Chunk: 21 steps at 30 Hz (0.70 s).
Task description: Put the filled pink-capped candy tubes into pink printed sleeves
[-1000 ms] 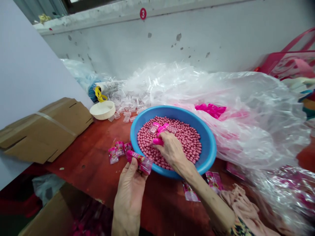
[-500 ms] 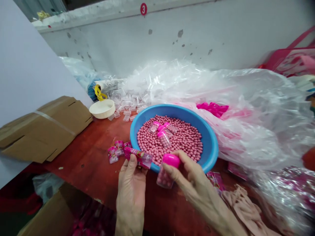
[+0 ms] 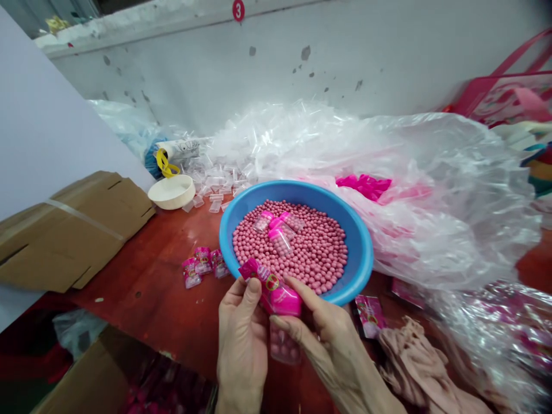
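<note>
My left hand point(image 3: 244, 339) pinches a pink printed plastic sleeve point(image 3: 264, 277) between thumb and fingers. In my right hand point(image 3: 338, 339) is a small clear jar point(image 3: 284, 346) with a bright pink cap, and pink balls show inside it. The sleeve's open end lies at the cap and seems to cover part of it; how far over is hard to tell. Both hands are at the near rim of a blue basin point(image 3: 364, 270) full of pink balls point(image 3: 314, 253). Several pink-capped jars point(image 3: 281, 238) lie on those balls.
Several wrapped jars point(image 3: 202, 260) sit left of the basin. A white dish point(image 3: 172, 192), loose clear plastic pieces point(image 3: 218, 187) and a large plastic bag point(image 3: 440, 190) lie behind. Folded cardboard point(image 3: 73, 230) is at left. A beige cloth point(image 3: 416, 362) and a printed packet point(image 3: 370, 315) are at right.
My hands have come together: the sleeve in my left hand has met the pink cap of the jar in my right hand. The view has shifted slightly right.
</note>
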{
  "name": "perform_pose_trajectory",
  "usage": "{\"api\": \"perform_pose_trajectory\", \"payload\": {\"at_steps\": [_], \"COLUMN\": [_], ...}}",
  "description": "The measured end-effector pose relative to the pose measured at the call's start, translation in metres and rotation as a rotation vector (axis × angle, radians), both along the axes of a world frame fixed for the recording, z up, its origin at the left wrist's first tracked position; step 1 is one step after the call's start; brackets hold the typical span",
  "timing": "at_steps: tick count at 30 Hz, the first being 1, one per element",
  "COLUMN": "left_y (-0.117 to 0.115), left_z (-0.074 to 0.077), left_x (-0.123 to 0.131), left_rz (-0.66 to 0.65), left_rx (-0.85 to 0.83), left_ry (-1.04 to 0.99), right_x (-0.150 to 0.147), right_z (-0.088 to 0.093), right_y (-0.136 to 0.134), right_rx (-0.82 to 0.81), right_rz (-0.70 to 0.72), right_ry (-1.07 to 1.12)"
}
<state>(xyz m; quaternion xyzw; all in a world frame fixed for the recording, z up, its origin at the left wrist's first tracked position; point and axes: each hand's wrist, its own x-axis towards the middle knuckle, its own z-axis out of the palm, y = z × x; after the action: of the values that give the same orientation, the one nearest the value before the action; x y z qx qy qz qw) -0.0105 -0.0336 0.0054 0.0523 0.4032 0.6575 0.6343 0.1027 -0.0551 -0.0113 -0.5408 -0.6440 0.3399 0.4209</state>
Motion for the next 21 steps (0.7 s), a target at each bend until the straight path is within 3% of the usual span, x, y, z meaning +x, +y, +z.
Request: {"api": "perform_pose_trajectory", "payload": {"at_steps": [7, 17, 21], "left_y": [-0.014, -0.003, -0.01], "left_z": [0.001, -0.004, 0.001], "left_x": [-0.001, -0.001, 0.001], "left_rz": [-0.129, -0.36, -0.431], "left_rx": [0.163, 0.127, 0.071], "left_ry": [0.144, 0.183, 0.267], "right_x": [-0.004, 0.01, 0.012], "right_z": [0.002, 0.014, 0.02], "right_y": [-0.007, -0.009, -0.011], "right_rx": [-0.018, -0.251, -0.236], "right_rz": [-0.065, 0.055, 0.041], "right_ry": [0.146, 0.282, 0.335]}}
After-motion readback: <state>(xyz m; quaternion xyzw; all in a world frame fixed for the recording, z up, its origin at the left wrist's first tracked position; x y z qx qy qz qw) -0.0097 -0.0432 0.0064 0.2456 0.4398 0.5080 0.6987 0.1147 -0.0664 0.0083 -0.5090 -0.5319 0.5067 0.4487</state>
